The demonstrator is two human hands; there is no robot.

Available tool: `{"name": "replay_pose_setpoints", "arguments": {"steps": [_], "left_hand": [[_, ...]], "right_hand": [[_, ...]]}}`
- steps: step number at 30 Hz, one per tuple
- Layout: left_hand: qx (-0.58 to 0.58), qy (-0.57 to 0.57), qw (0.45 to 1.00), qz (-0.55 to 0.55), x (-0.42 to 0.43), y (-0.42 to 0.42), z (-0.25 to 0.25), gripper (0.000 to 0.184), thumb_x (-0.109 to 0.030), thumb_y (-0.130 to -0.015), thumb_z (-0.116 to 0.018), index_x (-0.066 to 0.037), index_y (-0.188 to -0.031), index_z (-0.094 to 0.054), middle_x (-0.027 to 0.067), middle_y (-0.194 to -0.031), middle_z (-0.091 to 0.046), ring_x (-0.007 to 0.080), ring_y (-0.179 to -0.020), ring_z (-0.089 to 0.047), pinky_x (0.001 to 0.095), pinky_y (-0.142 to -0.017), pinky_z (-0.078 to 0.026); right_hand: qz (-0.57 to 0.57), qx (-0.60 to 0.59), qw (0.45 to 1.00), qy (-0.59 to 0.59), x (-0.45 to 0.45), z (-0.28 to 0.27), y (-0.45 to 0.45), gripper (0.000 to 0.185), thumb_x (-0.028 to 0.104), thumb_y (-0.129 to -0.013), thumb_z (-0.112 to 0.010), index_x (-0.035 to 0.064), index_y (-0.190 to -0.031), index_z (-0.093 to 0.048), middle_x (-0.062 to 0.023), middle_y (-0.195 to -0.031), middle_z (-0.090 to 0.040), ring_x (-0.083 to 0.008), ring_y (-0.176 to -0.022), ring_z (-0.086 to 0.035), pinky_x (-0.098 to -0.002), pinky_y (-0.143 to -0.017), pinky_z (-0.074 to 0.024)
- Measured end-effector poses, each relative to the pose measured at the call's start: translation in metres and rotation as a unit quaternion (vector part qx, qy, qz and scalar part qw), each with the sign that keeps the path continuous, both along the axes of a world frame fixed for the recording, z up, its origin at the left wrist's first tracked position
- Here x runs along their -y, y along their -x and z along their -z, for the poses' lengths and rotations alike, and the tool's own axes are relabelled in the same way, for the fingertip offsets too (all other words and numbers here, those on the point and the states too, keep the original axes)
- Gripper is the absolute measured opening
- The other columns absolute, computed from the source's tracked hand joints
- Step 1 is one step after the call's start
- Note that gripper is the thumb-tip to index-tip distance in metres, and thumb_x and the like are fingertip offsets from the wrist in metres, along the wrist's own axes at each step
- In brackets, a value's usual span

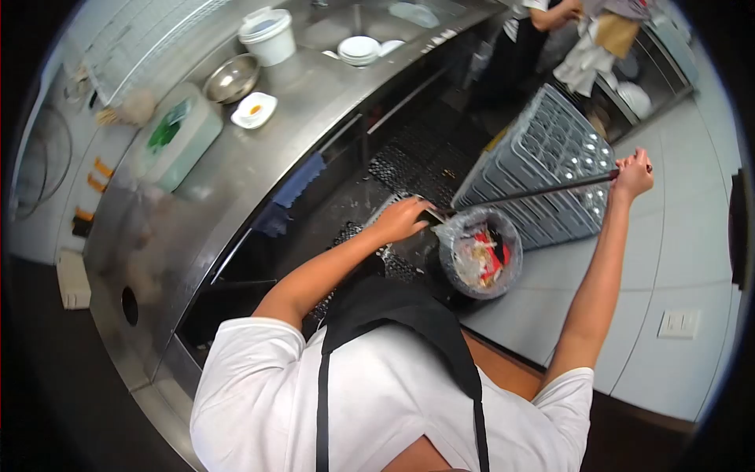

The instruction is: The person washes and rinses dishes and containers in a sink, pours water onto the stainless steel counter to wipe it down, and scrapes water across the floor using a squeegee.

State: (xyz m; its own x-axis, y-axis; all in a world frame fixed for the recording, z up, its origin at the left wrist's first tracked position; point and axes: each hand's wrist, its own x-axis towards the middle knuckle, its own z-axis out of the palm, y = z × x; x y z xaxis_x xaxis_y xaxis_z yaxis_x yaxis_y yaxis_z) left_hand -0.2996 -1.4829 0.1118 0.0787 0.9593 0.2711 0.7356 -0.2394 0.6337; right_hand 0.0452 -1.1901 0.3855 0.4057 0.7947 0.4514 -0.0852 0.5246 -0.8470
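Note:
A long dark pole [543,190] runs slantwise across the view, above the rim of a trash bin [513,275]. My right hand [634,175] is closed around its upper end, with that arm stretched out to the right. At the lower end, my left hand [405,219] curls its fingers at the pole. Beside that hand is a pale, flat edge [391,207]; whether it belongs to the pole's head is unclear. A clear plastic bag lines the bin, which holds red, black and pale waste [486,259].
Grey stacked glass racks [525,169] stand behind the bin. A steel counter [291,118] along the left carries a white bucket [267,39], a metal bowl [232,79] and a small white dish [254,110]. Another person [519,47] stands at the back. Perforated black mats [413,161] cover the floor.

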Motion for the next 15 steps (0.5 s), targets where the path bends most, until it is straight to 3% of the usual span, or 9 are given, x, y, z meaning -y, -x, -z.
{"name": "replay_pose_setpoints", "arguments": {"steps": [1, 4, 6, 7, 8, 10, 11, 12, 15], "left_hand": [[-0.049, 0.09, 0.993, -0.05, 0.034, 0.024, 0.027, 0.04, -0.024, -0.084, -0.071, -0.005, -0.118, -0.063, 0.0173, -0.111, -0.063, 0.0367, -0.104, -0.062, 0.0448, -0.088, -0.051], [-0.037, 0.198, 0.968, -0.151, 0.166, 0.09, 0.121, 0.039, -0.031, -0.084, -0.069, -0.005, -0.113, -0.067, 0.0197, -0.112, -0.066, 0.0384, -0.106, -0.062, 0.0471, -0.09, -0.05], [-0.04, 0.314, 0.922, -0.225, 0.265, 0.108, 0.133, 0.04, -0.034, -0.086, -0.068, -0.007, -0.115, -0.067, 0.0181, -0.107, -0.069, 0.0379, -0.103, -0.064, 0.0472, -0.089, -0.05], [-0.009, 0.342, 0.898, -0.276, 0.314, 0.109, 0.136, 0.037, -0.033, -0.086, -0.067, -0.005, -0.109, -0.067, 0.0205, -0.106, -0.068, 0.0397, -0.103, -0.064, 0.0491, -0.087, -0.05], [-0.012, 0.388, 0.862, -0.326, 0.359, 0.108, 0.142, 0.034, -0.034, -0.086, -0.067, -0.005, -0.105, -0.067, 0.0196, -0.104, -0.069, 0.0397, -0.101, -0.064, 0.0495, -0.086, -0.051], [0.016, 0.397, 0.843, -0.362, 0.44, 0.103, 0.15, 0.031, -0.034, -0.086, -0.067, -0.006, -0.099, -0.068, 0.0201, -0.105, -0.068, 0.0399, -0.099, -0.064, 0.0498, -0.083, -0.051], [0.005, 0.387, 0.846, -0.368, 0.488, 0.099, 0.185, 0.03, -0.034, -0.086, -0.067, -0.006, -0.096, -0.068, 0.0208, -0.102, -0.067, 0.0426, -0.096, -0.063, 0.0514, -0.082, -0.05], [-0.106, 0.371, 0.851, -0.356, 0.531, 0.095, 0.222, 0.023, -0.029, -0.09, -0.065, -0.006, -0.092, -0.067, 0.0173, -0.09, -0.07, 0.0364, -0.081, -0.067, 0.046, -0.072, -0.053], [0.047, 0.496, 0.777, -0.384, 0.561, 0.067, 0.228, 0.022, -0.028, -0.091, -0.064, -0.006, -0.092, -0.067, 0.0158, -0.089, -0.069, 0.0339, -0.078, -0.067, 0.0441, -0.07, -0.053]], "right_hand": [[0.005, -0.002, 1.0, 0.021, -0.015, 0.0, -0.001, 0.029, 0.012, -0.088, -0.061, 0.0094, -0.062, -0.046, 0.0007, -0.052, -0.039, -0.0103, -0.042, -0.037, -0.0283, -0.042, -0.04], [0.042, 0.06, 0.997, 0.028, -0.061, 0.005, -0.002, 0.036, 0.016, -0.087, -0.063, 0.0111, -0.057, -0.044, -0.0001, -0.05, -0.042, -0.0114, -0.041, -0.041, -0.03, -0.041, -0.0403], [0.06, 0.088, 0.994, 0.024, -0.094, 0.012, -0.015, 0.039, 0.02, -0.087, -0.065, 0.0135, -0.055, -0.043, 0.0006, -0.049, -0.042, -0.0117, -0.038, -0.041, -0.03, -0.038, -0.0389], [0.074, 0.126, 0.989, 0.004, -0.123, 0.018, -0.028, 0.037, 0.022, -0.086, -0.066, 0.0134, -0.056, -0.046, 0.0002, -0.049, -0.045, -0.0121, -0.038, -0.043, -0.0301, -0.037, -0.0383], [0.122, 0.229, 0.962, -0.083, -0.18, 0.035, -0.059, 0.036, 0.024, -0.086, -0.067, 0.0126, -0.057, -0.049, -0.0001, -0.049, -0.047, -0.0123, -0.039, -0.045, -0.0301, -0.037, -0.0386], [0.128, 0.182, 0.975, -0.016, -0.172, 0.02, -0.049, 0.032, 0.026, -0.083, -0.071, 0.0119, -0.06, -0.054, -0.0011, -0.051, -0.05, -0.013, -0.04, -0.048, -0.0298, -0.038, -0.0404], [0.12, 0.184, 0.975, -0.014, -0.189, 0.023, -0.062, 0.033, 0.027, -0.082, -0.07, 0.0109, -0.058, -0.055, -0.0017, -0.05, -0.05, -0.0134, -0.039, -0.049, -0.0298, -0.038, -0.041], [0.177, 0.222, 0.958, 0.029, -0.169, 0.012, -0.056, 0.035, 0.027, -0.082, -0.067, 0.0097, -0.055, -0.054, -0.0027, -0.047, -0.05, -0.0144, -0.038, -0.05, -0.0314, -0.037, -0.0417], [0.174, 0.197, 0.963, 0.053, -0.145, -0.002, -0.049, 0.034, 0.021, -0.08, -0.063, 0.0028, -0.053, -0.054, -0.0089, -0.05, -0.056, -0.02, -0.042, -0.056, -0.0376, -0.039, -0.0464]]}}
